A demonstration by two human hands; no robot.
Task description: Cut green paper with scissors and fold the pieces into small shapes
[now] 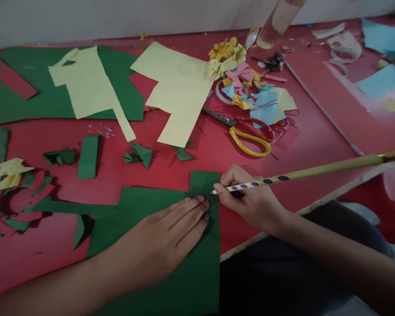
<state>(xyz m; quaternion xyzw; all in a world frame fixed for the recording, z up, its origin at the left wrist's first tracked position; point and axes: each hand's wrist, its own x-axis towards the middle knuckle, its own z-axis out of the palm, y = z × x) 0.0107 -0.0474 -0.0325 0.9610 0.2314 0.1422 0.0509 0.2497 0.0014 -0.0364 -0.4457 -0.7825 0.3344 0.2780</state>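
Note:
My left hand (171,232) lies flat on a large sheet of green paper (197,281), its fingers stretched out towards the right edge. Between the thumb and fingers of my right hand (246,197) is a long, slim yellow pencil (303,173) with purple dots. Its purple point rests on or just above the green sheet, close to my left fingertips. A narrower part of the sheet juts up beyond the hands. Small folded green paper pieces (141,154) lie just past the sheet, and scissors (250,136) with red and yellow handles rest farther off.
Pale yellow paper cutouts (184,87) and another green sheet (26,79) lie at the back. A red and green paper ring (19,219) sits at left. Paper flowers (228,55), a clear bottle (278,24) and blue paper (382,81) lie towards the back right. The table edge (250,243) runs near my right arm.

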